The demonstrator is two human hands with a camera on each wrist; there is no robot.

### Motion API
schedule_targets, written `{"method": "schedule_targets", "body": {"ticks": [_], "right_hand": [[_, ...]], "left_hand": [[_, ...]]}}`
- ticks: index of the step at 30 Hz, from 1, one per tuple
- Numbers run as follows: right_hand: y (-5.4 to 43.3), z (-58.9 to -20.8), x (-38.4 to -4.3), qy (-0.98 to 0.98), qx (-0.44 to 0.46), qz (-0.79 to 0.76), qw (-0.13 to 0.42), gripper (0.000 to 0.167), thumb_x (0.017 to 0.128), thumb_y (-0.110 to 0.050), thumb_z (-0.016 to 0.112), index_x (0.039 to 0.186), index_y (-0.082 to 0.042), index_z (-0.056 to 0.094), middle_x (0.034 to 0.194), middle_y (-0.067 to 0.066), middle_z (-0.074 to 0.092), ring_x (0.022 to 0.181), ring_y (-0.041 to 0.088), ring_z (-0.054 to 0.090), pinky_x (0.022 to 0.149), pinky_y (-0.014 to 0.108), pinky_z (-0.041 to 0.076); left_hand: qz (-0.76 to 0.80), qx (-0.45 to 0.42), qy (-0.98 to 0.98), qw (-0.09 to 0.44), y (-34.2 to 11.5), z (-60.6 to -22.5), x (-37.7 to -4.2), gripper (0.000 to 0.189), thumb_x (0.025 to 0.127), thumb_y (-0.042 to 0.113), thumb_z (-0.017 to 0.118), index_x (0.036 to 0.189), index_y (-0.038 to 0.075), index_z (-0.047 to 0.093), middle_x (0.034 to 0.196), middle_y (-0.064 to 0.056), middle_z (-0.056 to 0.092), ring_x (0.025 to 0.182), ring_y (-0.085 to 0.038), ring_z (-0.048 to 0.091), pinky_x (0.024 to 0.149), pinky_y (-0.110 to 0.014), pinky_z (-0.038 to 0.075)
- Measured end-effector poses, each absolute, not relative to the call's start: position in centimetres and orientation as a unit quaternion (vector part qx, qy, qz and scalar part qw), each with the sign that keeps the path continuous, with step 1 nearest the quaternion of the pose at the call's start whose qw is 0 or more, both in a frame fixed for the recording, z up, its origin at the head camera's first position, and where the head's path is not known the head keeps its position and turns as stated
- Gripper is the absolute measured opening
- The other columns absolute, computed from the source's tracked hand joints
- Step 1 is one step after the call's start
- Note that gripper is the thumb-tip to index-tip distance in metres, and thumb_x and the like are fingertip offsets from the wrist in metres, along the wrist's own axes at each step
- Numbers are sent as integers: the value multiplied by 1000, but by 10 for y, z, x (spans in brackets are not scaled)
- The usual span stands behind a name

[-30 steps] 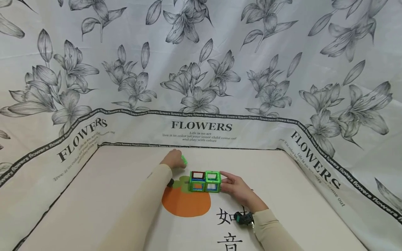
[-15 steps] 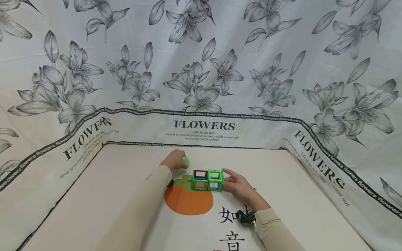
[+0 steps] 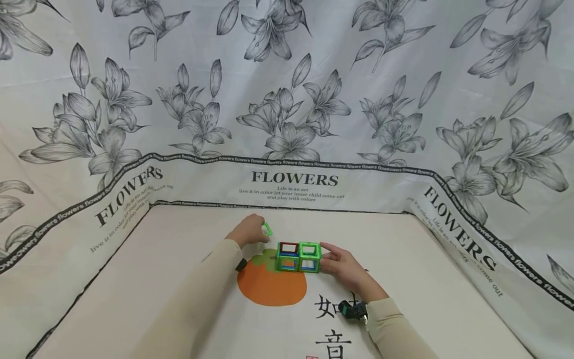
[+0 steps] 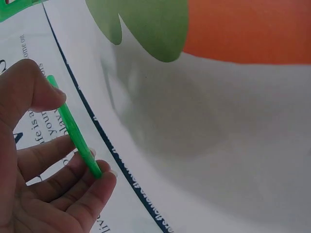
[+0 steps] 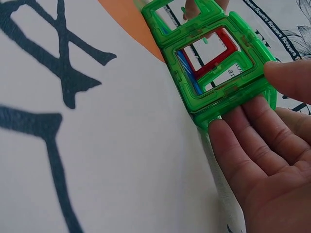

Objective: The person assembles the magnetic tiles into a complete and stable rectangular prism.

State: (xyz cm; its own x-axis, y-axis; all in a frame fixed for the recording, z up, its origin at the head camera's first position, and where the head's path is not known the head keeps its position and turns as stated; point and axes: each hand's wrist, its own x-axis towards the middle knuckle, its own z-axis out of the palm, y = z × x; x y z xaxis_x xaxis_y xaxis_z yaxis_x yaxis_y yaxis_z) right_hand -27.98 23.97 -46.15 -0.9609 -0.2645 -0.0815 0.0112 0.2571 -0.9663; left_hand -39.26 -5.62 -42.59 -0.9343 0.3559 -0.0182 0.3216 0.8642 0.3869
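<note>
My left hand (image 3: 248, 230) pinches a green square magnetic tile (image 4: 75, 128) by its edges. In the left wrist view the thumb is at the tile's upper end and the fingertips lie along its lower part. To the right stands a block of two joined cubes made of magnetic tiles (image 3: 310, 257), with green, red and blue frames. My right hand (image 3: 344, 269) grips its right side. In the right wrist view the thumb (image 5: 291, 80) meets a top corner and the other fingers lie against the side and lower edge. The loose tile is apart from the cubes.
The tabletop cloth (image 3: 197, 222) carries a printed orange fruit (image 3: 272, 286) with green leaves and large black characters (image 3: 334, 345). A flower-printed curtain (image 3: 287, 124) rises behind the table and along both sides. A wrist camera (image 3: 352, 309) sits by the right sleeve.
The head view has shifted slightly, so the scene slides a little to the right. Both hands keep their holds, and the green tile in the left hand shows a bit more of its face.
</note>
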Motion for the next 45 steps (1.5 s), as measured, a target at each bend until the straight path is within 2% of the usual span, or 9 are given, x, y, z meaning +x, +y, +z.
{"method": "schedule_targets", "body": {"ticks": [6, 9, 22, 35, 41, 45], "right_hand": [[240, -461, -279, 779, -83, -611, 117, 67, 96, -16, 60, 153, -6, 26, 125, 26, 58, 106, 24, 66, 94, 35, 54], [241, -461, -279, 773, -86, -618, 117, 67, 96, -14, 59, 153, -5, 26, 126, 27, 57, 107, 25, 65, 94, 36, 53], [243, -463, -283, 772, -83, -620, 115, 67, 95, -11, 59, 153, -7, 26, 124, 25, 58, 103, 21, 66, 92, 35, 55], [241, -461, -282, 774, -71, -619, 114, 64, 95, -9, 58, 152, -10, 29, 121, 23, 59, 103, 21, 65, 92, 35, 55], [240, -460, -282, 773, -70, -621, 115, 64, 95, -8, 58, 152, -9, 29, 121, 23, 59, 103, 22, 65, 92, 36, 54], [240, -461, -281, 777, -67, -615, 117, 65, 95, -10, 59, 153, -10, 29, 120, 22, 59, 103, 21, 65, 92, 36, 54]], "left_hand": [[205, 170, 962, 54, -59, -424, -385, 58, 76, 23, 79, 125, -1, 60, 120, -12, 62, 98, -21, 55, 97, -38, 47], [211, 164, 962, 59, -61, -422, -381, 61, 77, 24, 78, 129, -1, 57, 126, -12, 60, 108, -23, 55, 103, -39, 45], [210, 155, 963, 60, -66, -409, -366, 63, 78, 23, 75, 133, 1, 55, 134, -13, 56, 123, -27, 52, 109, -42, 40], [222, 163, 959, 65, -65, -404, -350, 63, 76, 21, 76, 132, 0, 57, 128, -13, 57, 101, -22, 53, 100, -38, 47], [219, 177, 957, 67, -63, -403, -345, 63, 75, 23, 77, 130, 0, 58, 126, -13, 59, 104, -22, 55, 104, -40, 46], [225, 180, 955, 74, -60, -404, -343, 63, 75, 22, 76, 131, 0, 58, 126, -14, 59, 102, -22, 55, 102, -39, 47]]}}
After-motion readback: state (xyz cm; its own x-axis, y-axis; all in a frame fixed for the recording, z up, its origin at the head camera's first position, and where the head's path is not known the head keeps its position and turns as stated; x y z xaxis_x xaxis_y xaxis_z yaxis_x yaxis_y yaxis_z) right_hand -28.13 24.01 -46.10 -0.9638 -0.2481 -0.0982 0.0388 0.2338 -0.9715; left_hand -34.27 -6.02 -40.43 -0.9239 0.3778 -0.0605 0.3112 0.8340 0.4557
